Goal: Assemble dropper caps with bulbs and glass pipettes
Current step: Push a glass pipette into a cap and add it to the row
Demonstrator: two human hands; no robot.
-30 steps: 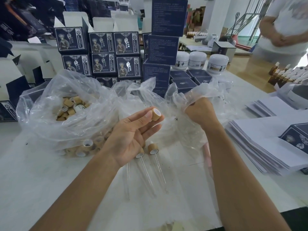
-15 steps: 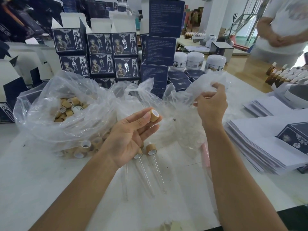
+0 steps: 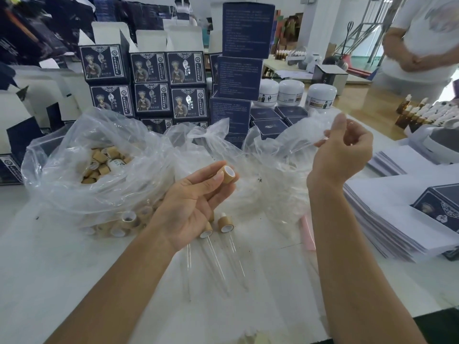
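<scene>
Head view: left hand (image 3: 191, 207) palm-up pinching cap (image 3: 228, 174) — right hand (image 3: 344, 155) raised.

Head-worn view, angled down, close over table (image 3: 74, 269)

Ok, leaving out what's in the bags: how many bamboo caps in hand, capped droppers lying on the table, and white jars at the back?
Bamboo cap, pinched by the left hand: 1
Capped droppers on the table: 2
White jars: 3
Total: 6
A third pipette shows below the left hand, but its cap is hidden, so it is not counted.
</scene>
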